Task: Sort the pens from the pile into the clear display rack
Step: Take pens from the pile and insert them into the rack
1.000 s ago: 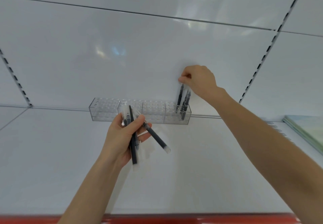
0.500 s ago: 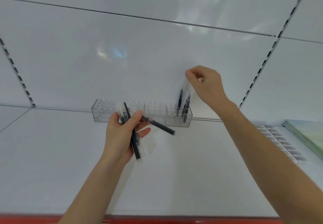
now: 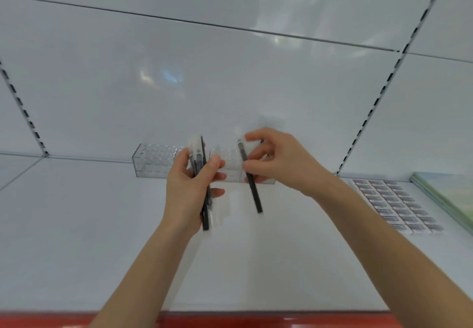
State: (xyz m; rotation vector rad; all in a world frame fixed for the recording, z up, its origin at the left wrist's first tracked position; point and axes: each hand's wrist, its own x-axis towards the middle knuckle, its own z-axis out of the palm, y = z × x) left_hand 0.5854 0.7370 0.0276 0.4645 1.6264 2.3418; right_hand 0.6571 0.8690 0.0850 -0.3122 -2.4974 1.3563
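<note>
- Pinching one slim black pen [image 3: 253, 194], right grip [image 3: 279, 163] holds it in front of clear plastic rack [image 3: 153, 161].
- Bundled black pens [image 3: 205, 215] sit clasped in left grip [image 3: 184, 192].
- Print on small grey packets [image 3: 394, 204] is too blurred to read.

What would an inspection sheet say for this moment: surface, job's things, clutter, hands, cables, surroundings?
Surface: white shelf with a red front edge.
Job's things: clear display rack stands at the back of the shelf, its right part hidden behind the hands. The bundle of pens and the single pen are both held in front of it.
Clutter: rows of small packs at the right, with a greenish flat item beside them.
Hands: left hand grips the bundle of pens; right hand pinches the single pen.
Cables: nothing seen.
Surroundings: white back panels with slotted uprights.
</note>
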